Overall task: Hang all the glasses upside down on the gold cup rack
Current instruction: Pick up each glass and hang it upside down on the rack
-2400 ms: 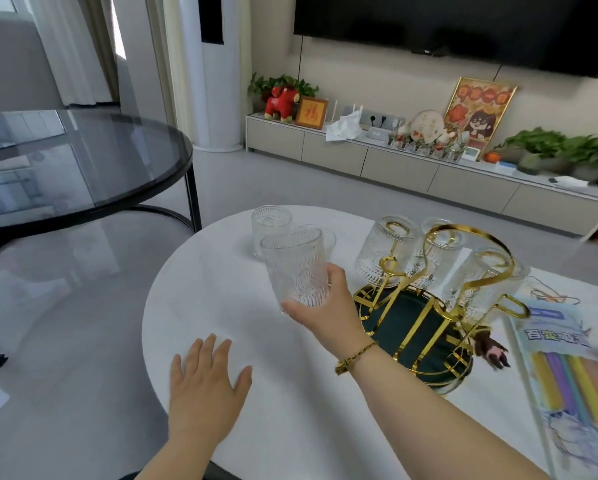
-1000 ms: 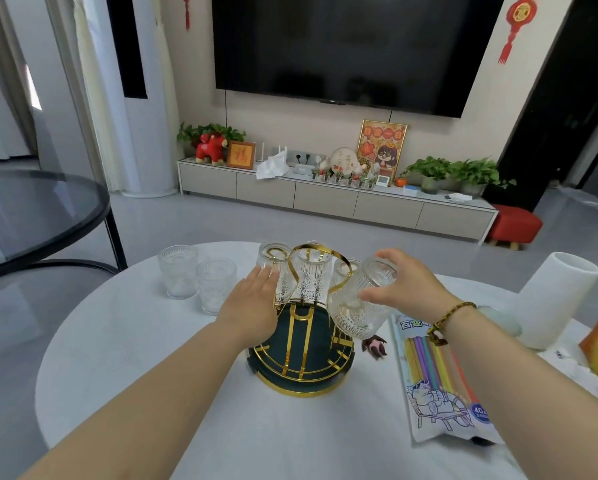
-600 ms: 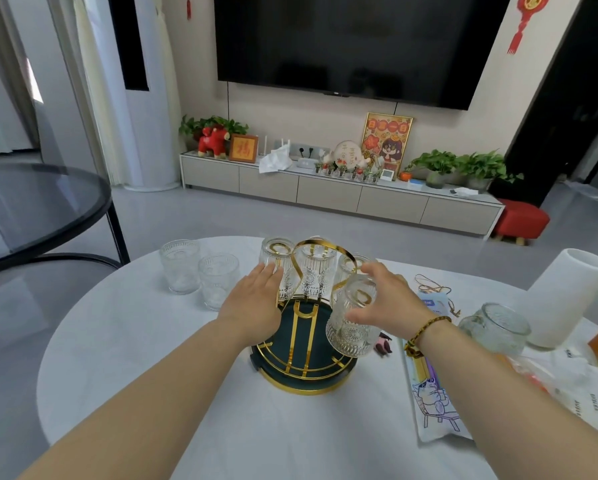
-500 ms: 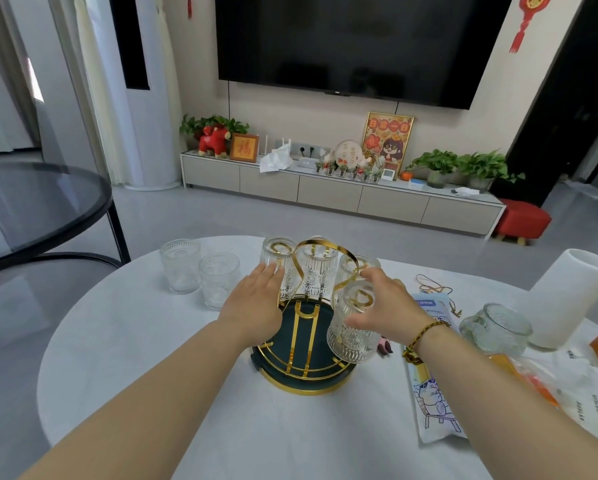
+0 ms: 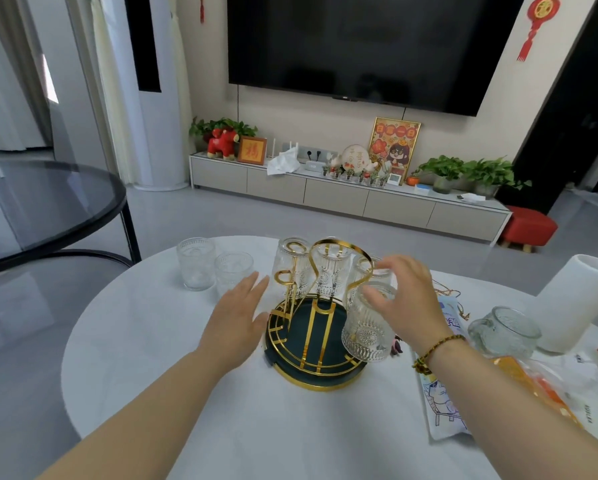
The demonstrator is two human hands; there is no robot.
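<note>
Glasses: embossed clear tumblers, rigid and breakable, likely slick on the smooth rim; the patterned wall looks the safest place to take hold, fingers wrapped around the sides.
Gold cup rack (image 5: 316, 327): stands on the white round table (image 5: 152, 341), gold prongs rising from a dark green round base; four glasses hang on it mouth down.
Nearest hung glass (image 5: 368, 327): inverted on the front right prong, its rim low over the base edge.
Waiting glasses (image 5: 214, 268): two stand upright, side by side, on the table left of the rack, apart from it.
Empty prong (image 5: 283, 277): a free gold loop shows at the rack's left side.
Right hand (image 5: 406, 299): hovers at the base of the nearest hung glass, fingers spread and loose, gripping nothing; whether a fingertip touches it I cannot tell.
Left hand (image 5: 238, 313): flat, palm down, fingers together and extended, beside the rack's left edge, holding nothing.
Risk: knocking the rack would clink glass against glass.
</note>
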